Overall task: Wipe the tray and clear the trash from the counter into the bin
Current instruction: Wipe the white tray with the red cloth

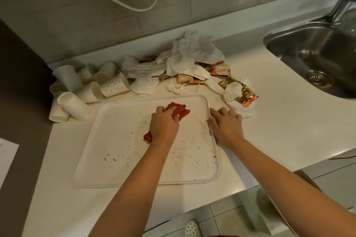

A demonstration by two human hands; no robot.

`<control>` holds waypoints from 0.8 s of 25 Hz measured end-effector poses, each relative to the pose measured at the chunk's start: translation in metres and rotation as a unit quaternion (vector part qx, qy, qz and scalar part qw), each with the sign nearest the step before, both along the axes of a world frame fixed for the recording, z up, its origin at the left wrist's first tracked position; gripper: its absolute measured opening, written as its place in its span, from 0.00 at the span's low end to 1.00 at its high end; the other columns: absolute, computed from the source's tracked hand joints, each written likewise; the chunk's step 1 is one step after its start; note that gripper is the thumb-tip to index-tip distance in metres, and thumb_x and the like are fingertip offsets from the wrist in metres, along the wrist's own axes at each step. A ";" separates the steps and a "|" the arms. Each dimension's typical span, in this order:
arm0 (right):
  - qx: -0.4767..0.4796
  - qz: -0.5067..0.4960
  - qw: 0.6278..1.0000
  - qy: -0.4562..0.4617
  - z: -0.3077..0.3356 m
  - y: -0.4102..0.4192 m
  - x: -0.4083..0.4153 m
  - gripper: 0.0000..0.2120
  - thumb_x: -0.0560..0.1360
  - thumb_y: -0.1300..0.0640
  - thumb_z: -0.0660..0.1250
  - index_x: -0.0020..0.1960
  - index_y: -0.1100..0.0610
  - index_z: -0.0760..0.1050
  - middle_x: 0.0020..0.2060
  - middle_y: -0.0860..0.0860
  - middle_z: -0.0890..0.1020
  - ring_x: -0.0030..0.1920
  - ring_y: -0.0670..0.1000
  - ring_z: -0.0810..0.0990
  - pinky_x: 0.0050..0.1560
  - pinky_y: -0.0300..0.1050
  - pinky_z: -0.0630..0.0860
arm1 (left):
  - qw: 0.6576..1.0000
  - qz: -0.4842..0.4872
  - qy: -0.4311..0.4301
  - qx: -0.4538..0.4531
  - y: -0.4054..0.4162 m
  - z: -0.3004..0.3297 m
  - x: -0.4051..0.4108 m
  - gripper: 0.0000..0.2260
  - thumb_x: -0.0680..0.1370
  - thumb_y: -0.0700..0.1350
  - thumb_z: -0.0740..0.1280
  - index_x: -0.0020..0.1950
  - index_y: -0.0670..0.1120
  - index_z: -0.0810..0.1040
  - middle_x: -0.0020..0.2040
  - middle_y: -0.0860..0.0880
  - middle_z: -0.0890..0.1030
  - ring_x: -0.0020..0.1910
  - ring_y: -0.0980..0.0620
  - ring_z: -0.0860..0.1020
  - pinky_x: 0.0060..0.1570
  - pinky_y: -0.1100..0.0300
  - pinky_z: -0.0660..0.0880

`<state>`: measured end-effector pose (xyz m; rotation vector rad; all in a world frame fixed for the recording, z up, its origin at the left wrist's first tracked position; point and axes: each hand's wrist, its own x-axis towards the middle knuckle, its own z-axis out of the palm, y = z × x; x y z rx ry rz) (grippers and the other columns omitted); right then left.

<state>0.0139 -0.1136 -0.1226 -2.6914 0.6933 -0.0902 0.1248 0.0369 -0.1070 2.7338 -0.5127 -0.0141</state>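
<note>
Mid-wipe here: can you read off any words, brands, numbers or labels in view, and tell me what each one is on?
No text can be read for certain.
Cream sachet: brown script logo, too blurred to read.
Red sachet: round logo, unreadable.
Gold wrapper: barcode label, digits too small.
Paper cups: red dots only, no lettering.
Sheet of paper at the left edge: faint marks, unreadable.
Tray and red cloth: no markings.
</note>
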 end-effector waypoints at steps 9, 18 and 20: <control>-0.035 -0.003 0.999 0.009 -0.001 -0.003 0.002 0.22 0.80 0.48 0.43 0.67 0.48 0.68 0.52 0.49 0.73 0.54 0.54 0.68 0.49 0.49 0.58 | 0.980 -0.182 -0.008 0.076 -0.054 0.008 -0.010 0.20 0.80 0.46 0.59 0.72 0.52 0.65 0.67 0.46 0.65 0.60 0.45 0.69 0.55 0.52 0.72; -0.004 0.014 1.000 0.028 -0.001 -0.002 0.004 0.28 0.77 0.46 0.39 0.75 0.49 0.54 0.59 0.49 0.72 0.58 0.54 0.67 0.55 0.51 0.60 | 0.987 -0.096 -0.058 0.114 -0.021 -0.004 0.016 0.19 0.80 0.48 0.57 0.71 0.59 0.64 0.65 0.47 0.69 0.59 0.44 0.70 0.56 0.49 0.66; -0.003 0.012 1.000 0.025 -0.001 -0.005 0.004 0.24 0.80 0.47 0.42 0.76 0.49 0.54 0.58 0.49 0.72 0.58 0.54 0.67 0.55 0.51 0.59 | 0.984 -0.118 -0.060 0.115 -0.046 -0.003 0.010 0.19 0.80 0.47 0.56 0.72 0.54 0.62 0.66 0.45 0.69 0.60 0.43 0.70 0.58 0.49 0.66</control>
